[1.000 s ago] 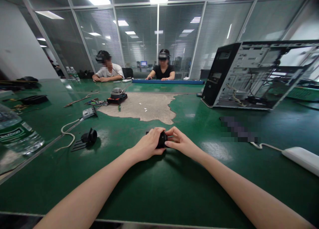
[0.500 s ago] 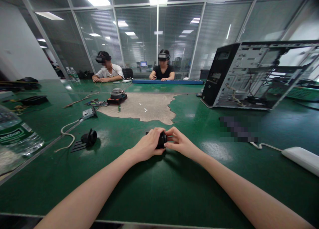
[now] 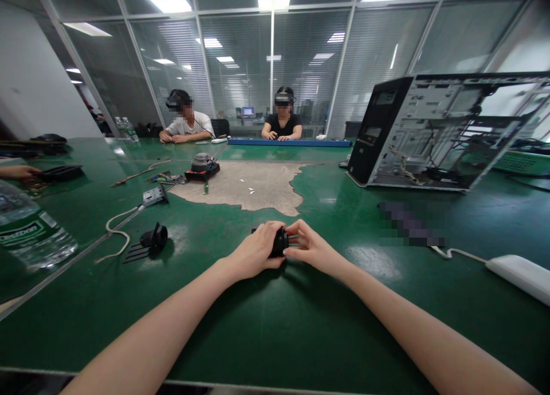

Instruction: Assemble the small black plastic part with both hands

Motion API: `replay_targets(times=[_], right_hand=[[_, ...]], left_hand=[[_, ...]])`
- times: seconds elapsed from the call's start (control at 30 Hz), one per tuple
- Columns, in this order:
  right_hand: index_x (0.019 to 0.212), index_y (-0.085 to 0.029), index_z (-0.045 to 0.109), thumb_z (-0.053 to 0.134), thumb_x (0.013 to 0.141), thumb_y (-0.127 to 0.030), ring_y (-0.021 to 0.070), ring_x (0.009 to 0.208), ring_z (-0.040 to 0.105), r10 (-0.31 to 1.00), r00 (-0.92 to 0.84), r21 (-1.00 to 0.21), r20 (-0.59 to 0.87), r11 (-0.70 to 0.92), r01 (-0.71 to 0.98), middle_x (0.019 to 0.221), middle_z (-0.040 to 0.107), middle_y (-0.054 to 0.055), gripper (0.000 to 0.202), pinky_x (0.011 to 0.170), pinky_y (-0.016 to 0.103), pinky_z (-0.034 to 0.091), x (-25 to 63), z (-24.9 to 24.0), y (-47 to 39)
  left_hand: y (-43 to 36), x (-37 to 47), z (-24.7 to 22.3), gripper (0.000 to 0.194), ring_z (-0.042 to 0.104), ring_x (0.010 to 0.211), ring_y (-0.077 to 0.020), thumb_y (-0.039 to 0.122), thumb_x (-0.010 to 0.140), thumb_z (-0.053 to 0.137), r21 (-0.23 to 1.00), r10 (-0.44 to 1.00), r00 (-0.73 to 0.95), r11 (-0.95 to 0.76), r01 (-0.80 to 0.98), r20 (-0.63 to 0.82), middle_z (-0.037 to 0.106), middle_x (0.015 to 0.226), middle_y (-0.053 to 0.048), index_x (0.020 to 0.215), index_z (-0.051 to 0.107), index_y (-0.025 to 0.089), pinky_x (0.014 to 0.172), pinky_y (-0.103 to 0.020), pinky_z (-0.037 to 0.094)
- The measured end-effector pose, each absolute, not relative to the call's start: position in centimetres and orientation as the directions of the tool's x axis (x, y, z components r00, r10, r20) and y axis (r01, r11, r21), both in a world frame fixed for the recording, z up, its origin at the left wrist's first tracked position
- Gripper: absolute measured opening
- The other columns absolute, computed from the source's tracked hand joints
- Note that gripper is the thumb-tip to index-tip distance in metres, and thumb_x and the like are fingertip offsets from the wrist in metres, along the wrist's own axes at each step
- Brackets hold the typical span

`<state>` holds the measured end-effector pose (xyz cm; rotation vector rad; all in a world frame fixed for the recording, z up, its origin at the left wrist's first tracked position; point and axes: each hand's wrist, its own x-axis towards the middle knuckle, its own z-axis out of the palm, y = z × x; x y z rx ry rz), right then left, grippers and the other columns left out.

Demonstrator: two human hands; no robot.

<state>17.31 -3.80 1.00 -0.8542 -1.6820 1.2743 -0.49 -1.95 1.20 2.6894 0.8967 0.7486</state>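
A small black object (image 3: 279, 243) rests on or just above the green table (image 3: 275, 326), in front of me. My left hand (image 3: 256, 249) is wrapped over its left side and top, hiding much of it. The fingers and thumb of my right hand (image 3: 306, 241) pinch its right end. Left of my hands stands a black round part with a slotted flat base (image 3: 150, 241). Beyond my hands lies a bare tan patch (image 3: 258, 183) of the tabletop.
An open computer case (image 3: 382, 131) stands at the right, near a white power strip (image 3: 519, 275). A water bottle (image 3: 34, 229) is at the left. A red-and-black device (image 3: 201, 167) sits farther back. Two people (image 3: 187, 123) sit across the table.
Another person's hand has come in at the far left edge, by the black tray. My own hands hold almost the same pose on the black object.
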Motion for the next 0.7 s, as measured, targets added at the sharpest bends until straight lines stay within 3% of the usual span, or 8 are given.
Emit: replay_targets(times=[0.23,0.37,0.53,0.7], right_hand=[[0.085,-0.02,0.045,0.06,0.07,-0.031,0.0139,0.085,0.055,0.912,-0.36,-0.97,0.199,0.235,0.058,0.093,0.052,0.002,0.024,0.08,0.035,0.044,17.18,0.95,-3.58],[0.092,-0.02,0.046,0.058,0.072,-0.029,0.0155,0.09,0.053,0.917,-0.351,-0.964,0.188,0.241,0.113,0.093,0.052,0.003,0.026,0.082,0.036,0.044,17.28,0.68,-3.47],[0.089,-0.021,0.044,0.064,0.066,-0.024,0.0156,0.089,0.055,0.889,-0.4,-0.96,0.225,0.272,0.064,0.094,0.049,0.001,0.03,0.077,0.033,0.047,17.27,1.12,-4.02],[0.085,-0.02,0.046,0.06,0.071,-0.027,0.0146,0.087,0.055,0.908,-0.347,-0.954,0.235,0.283,0.095,0.09,0.051,0.001,0.021,0.08,0.034,0.046,17.2,1.05,-3.9]], left_hand=[[-1.96,-0.5,1.22,0.058,0.043,0.102,-0.0235,0.025,0.068,0.059,0.328,0.6,0.691,-0.799,0.503,0.402,0.042,0.111,-0.008,0.117,0.027,0.02,0.085,-0.039,0.041],[-1.93,-0.48,1.18,0.06,0.043,0.103,-0.0239,0.025,0.068,0.059,0.339,0.605,0.69,-0.796,0.502,0.398,0.042,0.112,-0.008,0.118,0.026,0.021,0.085,-0.039,0.041],[-1.89,-0.47,1.12,0.058,0.044,0.102,-0.0239,0.026,0.068,0.058,0.354,0.606,0.687,-0.794,0.494,0.4,0.043,0.112,-0.008,0.117,0.027,0.022,0.084,-0.04,0.041],[-1.86,-0.49,1.06,0.058,0.044,0.102,-0.0239,0.026,0.069,0.058,0.344,0.604,0.684,-0.796,0.498,0.408,0.043,0.111,-0.008,0.118,0.027,0.021,0.084,-0.04,0.041]])
